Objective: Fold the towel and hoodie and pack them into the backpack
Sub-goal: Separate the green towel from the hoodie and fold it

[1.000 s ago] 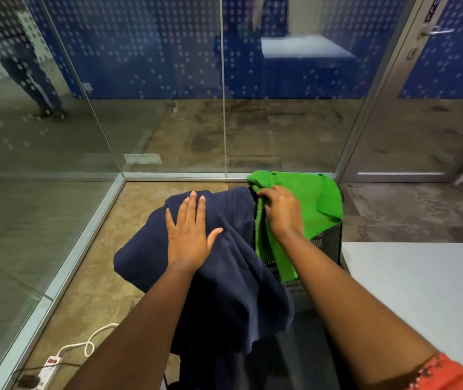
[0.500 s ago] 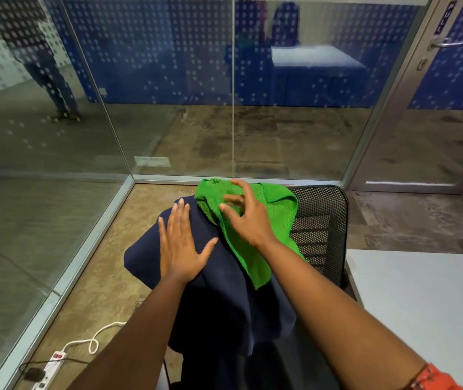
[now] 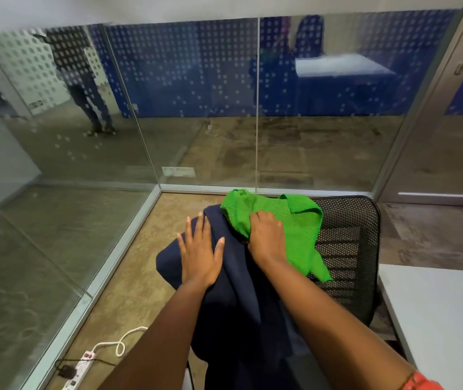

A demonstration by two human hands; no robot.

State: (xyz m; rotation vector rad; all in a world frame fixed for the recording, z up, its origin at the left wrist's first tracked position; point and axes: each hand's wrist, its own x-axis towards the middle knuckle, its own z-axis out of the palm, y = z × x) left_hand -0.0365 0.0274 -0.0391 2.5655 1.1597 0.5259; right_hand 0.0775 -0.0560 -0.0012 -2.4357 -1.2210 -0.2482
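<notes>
Head view: navy hoodie [image 3: 241, 299] draped over the left part of a black mesh chair back [image 3: 348, 249], its cloth hanging down toward the bottom of the frame. Green towel [image 3: 297, 235] lies bunched on top of the chair back, overlapping the upper right edge of the hoodie and trailing a corner down the mesh. Left hand [image 3: 199, 254] rests palm down on the hoodie, fingers [image 3: 195, 229] straight and slightly spread, thumb out to the right. Right hand [image 3: 266, 237] sits on the towel with its knuckles up and its fingers curled into the green cloth, gripping a fold (the fingertips themselves are hidden in the fabric). An orange sleeve [image 3: 418, 382] shows at the lower right on the right arm. Grey worktop [image 3: 444, 319] stands to the right of the chair, just beside it. A white power strip [image 3: 79, 370] with its coiled cord lies on the brown floor [image 3: 140, 277] at lower left, near the metal base rail of the glass partition [image 3: 202, 108]. The backpack does not appear in this view.
</notes>
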